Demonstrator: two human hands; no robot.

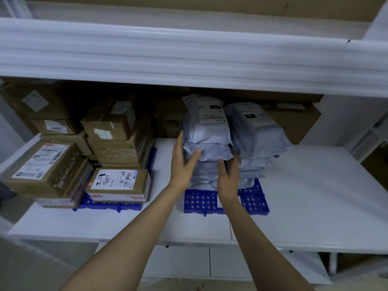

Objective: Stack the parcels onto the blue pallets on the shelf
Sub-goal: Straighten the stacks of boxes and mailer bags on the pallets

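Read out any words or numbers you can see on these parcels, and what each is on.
"231": black tag on the right grey bag.
"231", upside down: black tag on the left grey bag.
"KAR", cut off: black packet among the left boxes.
Box labels and handwriting: too blurred to read.

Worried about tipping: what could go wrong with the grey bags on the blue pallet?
The tall stack of soft grey plastic mailer bags is rounded and may slump forward off the blue perforated pallet once the left hand and right hand leave it.
Its top sits near the white upper shelf beam; another parcel could jam.
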